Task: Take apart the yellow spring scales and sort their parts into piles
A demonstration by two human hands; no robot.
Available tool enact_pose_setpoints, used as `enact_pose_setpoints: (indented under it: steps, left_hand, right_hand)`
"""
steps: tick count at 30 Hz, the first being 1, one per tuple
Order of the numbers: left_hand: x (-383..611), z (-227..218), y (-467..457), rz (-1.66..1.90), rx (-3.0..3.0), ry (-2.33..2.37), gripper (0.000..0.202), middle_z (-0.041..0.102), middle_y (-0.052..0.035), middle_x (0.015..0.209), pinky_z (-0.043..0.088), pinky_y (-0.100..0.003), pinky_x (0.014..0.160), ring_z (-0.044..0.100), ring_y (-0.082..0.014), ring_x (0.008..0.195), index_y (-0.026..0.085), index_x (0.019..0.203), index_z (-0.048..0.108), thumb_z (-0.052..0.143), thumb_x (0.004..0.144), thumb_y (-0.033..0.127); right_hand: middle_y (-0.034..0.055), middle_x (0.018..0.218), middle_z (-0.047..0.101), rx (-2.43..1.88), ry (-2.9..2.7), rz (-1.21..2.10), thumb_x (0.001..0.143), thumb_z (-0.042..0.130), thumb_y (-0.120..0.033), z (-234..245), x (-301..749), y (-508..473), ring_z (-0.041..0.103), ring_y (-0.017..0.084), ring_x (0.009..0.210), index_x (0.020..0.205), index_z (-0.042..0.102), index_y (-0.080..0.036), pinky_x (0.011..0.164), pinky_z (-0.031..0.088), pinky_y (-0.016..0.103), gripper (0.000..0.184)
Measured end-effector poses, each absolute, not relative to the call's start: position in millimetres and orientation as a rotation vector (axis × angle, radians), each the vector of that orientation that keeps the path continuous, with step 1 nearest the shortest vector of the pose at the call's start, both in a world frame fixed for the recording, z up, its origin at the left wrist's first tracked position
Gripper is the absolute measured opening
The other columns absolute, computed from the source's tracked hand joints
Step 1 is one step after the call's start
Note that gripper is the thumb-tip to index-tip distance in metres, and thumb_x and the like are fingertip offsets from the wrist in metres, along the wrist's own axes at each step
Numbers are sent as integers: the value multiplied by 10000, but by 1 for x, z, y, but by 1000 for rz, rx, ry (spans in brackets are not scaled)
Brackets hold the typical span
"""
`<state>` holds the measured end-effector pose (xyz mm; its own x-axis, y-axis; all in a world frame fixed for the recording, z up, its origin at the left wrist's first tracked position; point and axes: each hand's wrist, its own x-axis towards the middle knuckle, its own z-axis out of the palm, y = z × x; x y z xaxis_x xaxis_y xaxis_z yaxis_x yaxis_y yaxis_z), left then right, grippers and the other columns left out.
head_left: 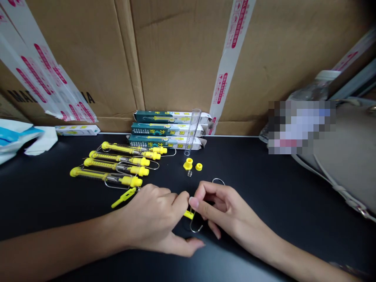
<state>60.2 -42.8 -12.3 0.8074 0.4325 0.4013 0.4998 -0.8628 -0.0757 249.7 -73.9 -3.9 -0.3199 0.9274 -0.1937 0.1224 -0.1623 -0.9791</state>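
Fingers (179,199) of both hands close around a small yellow strip (188,214) over the black bench (264,235), a thin wire hook (195,228) curving out below it. The left hand (149,219) is curled; the right hand (226,211) pinches from the opposite side. Another yellow piece (123,197) lies just beside the left hand, near a row of spring scales (108,172).

Black capitals "IMA" show on the cardboard carton (49,96), the rest unclear.
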Motion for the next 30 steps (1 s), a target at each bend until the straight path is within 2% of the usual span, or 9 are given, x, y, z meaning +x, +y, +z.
enact_pose_setpoints:
  steps: [4,8,12,17,23,30]
  left_hand:
    - [59,-13,-43,-588,-2835,-769,387,551,32,467,353,-266,383,572,-165,397,186,694,539,580,795,557]
    - [59,-14,-43,-604,-2859,-726,371,551,41,443,327,-261,370,576,-158,372,181,728,553,507,860,524]
    - [59,-12,-40,-572,-2787,-618,455,540,42,433,281,-277,347,584,-155,359,163,732,543,406,958,533]
    - [59,-10,-40,-561,-2737,-564,542,531,46,424,251,-285,328,564,-132,337,163,716,525,302,1011,558]
    - [55,-8,-47,-574,-2704,-528,448,491,45,418,268,-294,338,537,-147,333,197,628,494,394,1006,416]
    - [56,-8,-43,-500,-2694,-650,553,535,21,465,329,-265,373,580,-167,400,187,684,505,328,975,622]
  right_hand:
    - [-65,573,489,-1259,-1465,1559,827,692,-511,-8,250,-73,407,46,385,706,536,-186,354,312,166,380]
    - [-44,615,535,-1235,-1471,1551,844,670,-515,-11,250,-72,466,56,409,741,586,-176,381,384,172,365]
    - [-24,619,554,-1194,-1412,1577,823,675,-550,-8,248,-72,502,78,453,727,605,-163,417,430,192,404]
    - [-30,585,533,-1215,-1390,1579,791,694,-569,-4,247,-72,456,69,439,694,598,-159,411,386,196,432]
    - [-37,613,474,-1207,-1155,1524,737,770,-503,0,262,-60,407,76,516,674,580,-166,416,360,180,392]
    - [-35,649,485,-1167,-1257,1544,759,749,-525,-3,259,-66,415,64,487,701,623,-154,381,405,171,396]
